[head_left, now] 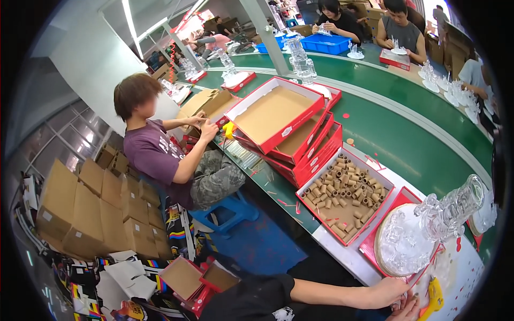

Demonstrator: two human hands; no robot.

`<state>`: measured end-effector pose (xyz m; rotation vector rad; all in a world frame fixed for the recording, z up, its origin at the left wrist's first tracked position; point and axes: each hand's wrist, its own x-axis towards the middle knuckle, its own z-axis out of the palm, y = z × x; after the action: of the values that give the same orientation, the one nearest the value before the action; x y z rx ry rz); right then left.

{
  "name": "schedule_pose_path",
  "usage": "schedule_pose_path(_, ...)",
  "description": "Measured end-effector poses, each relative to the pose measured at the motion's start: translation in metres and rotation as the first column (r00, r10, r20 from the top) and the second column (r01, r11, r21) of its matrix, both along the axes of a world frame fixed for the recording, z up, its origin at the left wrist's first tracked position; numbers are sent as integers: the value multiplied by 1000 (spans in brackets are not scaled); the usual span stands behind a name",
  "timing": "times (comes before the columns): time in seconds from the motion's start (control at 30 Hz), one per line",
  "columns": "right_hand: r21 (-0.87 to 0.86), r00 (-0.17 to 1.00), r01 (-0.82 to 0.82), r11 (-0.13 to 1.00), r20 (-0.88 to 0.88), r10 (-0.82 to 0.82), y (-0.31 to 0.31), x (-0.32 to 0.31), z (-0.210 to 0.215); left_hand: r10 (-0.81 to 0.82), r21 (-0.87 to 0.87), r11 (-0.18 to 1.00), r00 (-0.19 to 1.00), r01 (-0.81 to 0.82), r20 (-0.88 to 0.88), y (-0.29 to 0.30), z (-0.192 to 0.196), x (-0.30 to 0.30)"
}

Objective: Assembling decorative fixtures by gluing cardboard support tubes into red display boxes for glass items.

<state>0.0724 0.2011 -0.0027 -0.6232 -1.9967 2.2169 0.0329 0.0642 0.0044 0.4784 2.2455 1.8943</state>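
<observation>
My left hand reaches in at the lower right, below a round white base with a clear, tower-like plastic piece on it. My right hand meets it from below, partly cut off by the lower edge. The fingers of both are closed together around something small that I cannot make out. A yellow glue gun lies just right of them on the white table. The base leans on a red-edged box lid. Short brown cardboard tubes fill much of a red-sided tray farther off.
Red-edged box trays are stacked beyond the tubes. A green conveyor curves past on the right, with co-workers behind it. At left, a person in a purple shirt sits on a blue stool. Cartons are piled on the floor.
</observation>
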Motion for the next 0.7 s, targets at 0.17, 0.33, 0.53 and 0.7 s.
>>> schedule_pose_path(0.17,-48,993,101,994,68,-98,-5,4,8,-63,75,995,997,59,48,-6,0,-3)
schedule_pose_path(0.33,-152,990,115,982,101,-100,-3,9,7,68,150,988,975,-37,-209,-2,2,-5)
schedule_pose_path(0.53,-446,997,6,895,-68,-41,-3,3,-18,13,207,978,995,9,-103,0,-6,-8)
schedule_pose_path(0.7,-557,998,18,830,-39,-48,11,1,-56,19,287,958,998,-3,-53,-8,4,-9)
